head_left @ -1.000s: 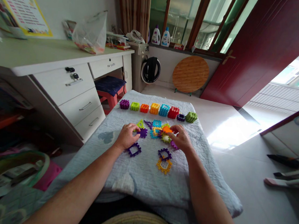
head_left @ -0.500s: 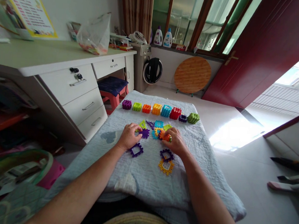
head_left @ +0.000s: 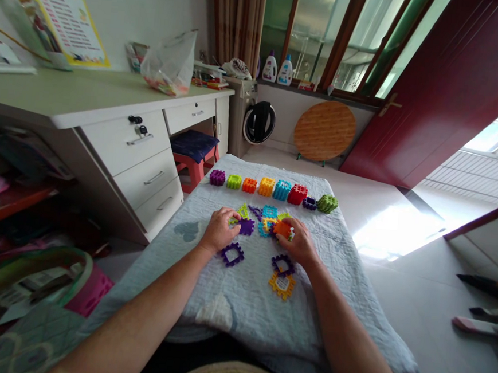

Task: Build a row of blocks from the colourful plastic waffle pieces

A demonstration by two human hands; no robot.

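My left hand (head_left: pixel 218 230) rests on the pale blue quilt (head_left: pixel 240 301), fingers curled on a purple square tile (head_left: pixel 246 226) at the edge of a pile of loose coloured tiles (head_left: pixel 268 217). My right hand (head_left: pixel 298 242) is closed around an orange tile (head_left: pixel 282 229) at the pile's right side. Nearer to me lie a purple frame tile (head_left: pixel 232 254), another purple tile (head_left: pixel 283 264) and a yellow tile (head_left: pixel 281 284). A row of built cubes (head_left: pixel 274 188) in purple, green, orange, yellow, blue and red lines the quilt's far edge.
A white desk with drawers (head_left: pixel 139 155) stands at the left, a red stool (head_left: pixel 193 159) beneath it. A round wooden board (head_left: pixel 324 131) leans on the far wall beside a dark red door (head_left: pixel 433 92). Bags and clutter (head_left: pixel 30 284) fill the left floor.
My right hand has drawn in from spread over the pile and closed on the orange tile. My left hand stays on the purple tile. The view has shifted slightly.
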